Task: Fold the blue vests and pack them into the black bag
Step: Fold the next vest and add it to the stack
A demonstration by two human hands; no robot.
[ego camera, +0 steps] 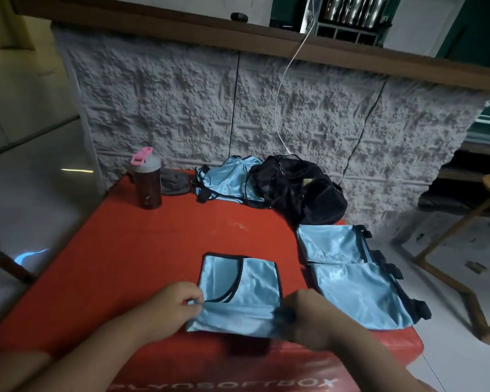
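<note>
A light blue vest with black trim (238,292) lies partly folded near the front of the red surface (125,264). My left hand (173,304) pinches its left edge at the fold. My right hand (306,315) grips its right edge at the fold. Two folded blue vests (345,264) lie side by side at the right edge. A heap of unfolded blue vests (229,179) sits at the back, touching the black bag (297,188), which stands against the wall.
A dark bottle with a grey lid and pink flap (147,179) stands at the back left, beside a grey cloth (173,182). A white cable (286,80) hangs down the textured wall. A wooden table leg (450,250) stands on the floor to the right.
</note>
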